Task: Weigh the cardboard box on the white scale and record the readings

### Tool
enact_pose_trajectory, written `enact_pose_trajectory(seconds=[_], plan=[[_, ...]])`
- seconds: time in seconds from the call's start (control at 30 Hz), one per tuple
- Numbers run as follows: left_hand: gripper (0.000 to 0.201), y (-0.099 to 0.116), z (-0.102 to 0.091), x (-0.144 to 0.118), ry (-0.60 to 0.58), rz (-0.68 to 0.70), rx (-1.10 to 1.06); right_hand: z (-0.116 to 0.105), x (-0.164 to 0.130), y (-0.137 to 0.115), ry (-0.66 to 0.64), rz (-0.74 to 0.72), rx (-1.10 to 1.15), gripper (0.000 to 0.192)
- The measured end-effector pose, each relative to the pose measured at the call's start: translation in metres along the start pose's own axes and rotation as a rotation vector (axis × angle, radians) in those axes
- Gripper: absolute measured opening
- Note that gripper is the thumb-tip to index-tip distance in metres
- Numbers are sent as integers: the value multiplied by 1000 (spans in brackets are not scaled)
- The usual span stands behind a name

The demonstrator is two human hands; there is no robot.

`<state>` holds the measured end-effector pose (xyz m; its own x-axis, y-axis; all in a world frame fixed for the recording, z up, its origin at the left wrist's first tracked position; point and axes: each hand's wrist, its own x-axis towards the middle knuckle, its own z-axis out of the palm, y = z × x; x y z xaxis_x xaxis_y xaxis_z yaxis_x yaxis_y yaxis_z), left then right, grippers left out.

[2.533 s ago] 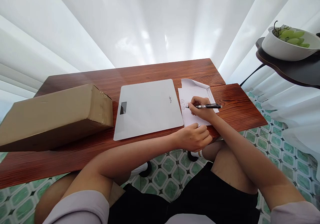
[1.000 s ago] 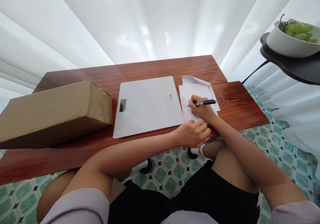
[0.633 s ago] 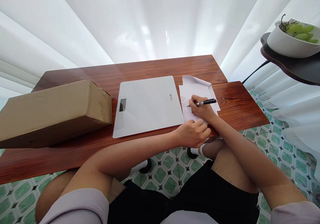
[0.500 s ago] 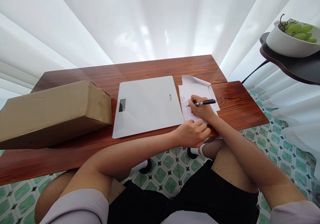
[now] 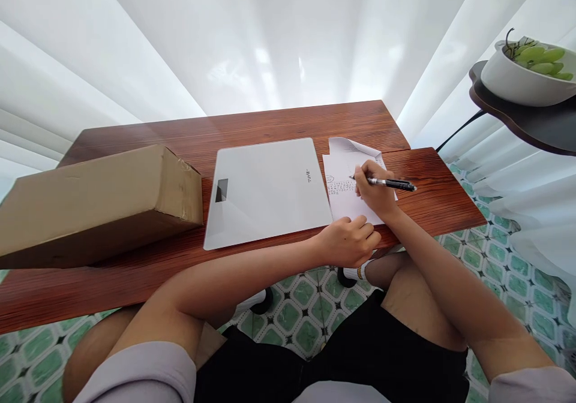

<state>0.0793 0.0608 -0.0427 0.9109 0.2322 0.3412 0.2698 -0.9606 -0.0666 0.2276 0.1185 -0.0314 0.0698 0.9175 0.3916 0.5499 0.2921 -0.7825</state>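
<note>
While the right hand (image 5: 374,192) grips a pen (image 5: 390,183) over illegibly written paper (image 5: 346,196), the left hand (image 5: 348,241) rests curled.

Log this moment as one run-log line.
right hand: holds pen, tip on paper | left hand: curled, resting on paper's near edge | scale: flat beside paper | box: left on table

Materials and finishes

Bench (image 5: 279,121): red-brown wood, visible grain, slight sheen. Scale (image 5: 267,190): smooth glossy white glass. Box (image 5: 96,202): matt brown cardboard, shiny tape. Sheet (image 5: 348,193): matt white paper. Pen (image 5: 390,183): glossy black plastic.
</note>
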Motion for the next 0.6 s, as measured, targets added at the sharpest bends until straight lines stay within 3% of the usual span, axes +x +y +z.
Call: enact_pose_trajectory(seconds=[0.1,0.27,0.43,0.6], plan=[[17,0,-1,0,-17,1,4,-14,11,7,95,-106,-178,28],[16,-1,-1,0,-26,3,4,-31,24,23,60,-188,-347,5],[16,-1,-1,-1,14,6,22,-31,26,31,9,-134,-400,24],[15,0,0,-2,71,-3,38,-27,27,31,-63,-33,-485,25]])
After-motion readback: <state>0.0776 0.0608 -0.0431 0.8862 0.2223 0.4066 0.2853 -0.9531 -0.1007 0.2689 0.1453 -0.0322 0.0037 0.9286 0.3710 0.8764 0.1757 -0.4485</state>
